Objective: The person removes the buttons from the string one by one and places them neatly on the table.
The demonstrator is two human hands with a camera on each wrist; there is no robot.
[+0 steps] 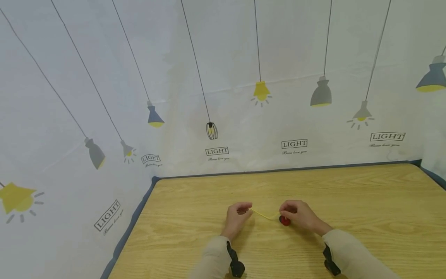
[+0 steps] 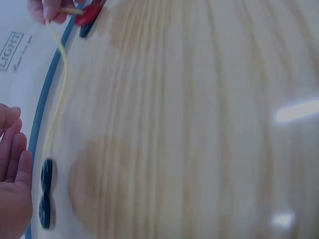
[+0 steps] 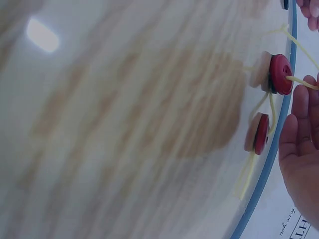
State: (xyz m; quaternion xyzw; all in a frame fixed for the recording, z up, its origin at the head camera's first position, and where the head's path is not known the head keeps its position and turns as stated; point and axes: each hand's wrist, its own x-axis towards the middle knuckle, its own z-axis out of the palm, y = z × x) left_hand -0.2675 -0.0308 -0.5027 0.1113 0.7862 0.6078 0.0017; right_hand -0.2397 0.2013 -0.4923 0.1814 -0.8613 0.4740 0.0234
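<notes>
A thin yellow string sags between the two hands above the table. My left hand pinches one end of it between thumb and fingertips, partly hidden in its own wrist view. My right hand pinches the string beside a red button. String passes through a hole in that button. Below it hangs another red button with a dark back, edge-on. In the left wrist view, two dark round buttons hang below the string close to the left hand.
The hands are over a wood-grain table with a dark blue edge. Behind and to the left hangs a pale cloth printed with lamps. A black wrist camera sits on the left sleeve, another on the right.
</notes>
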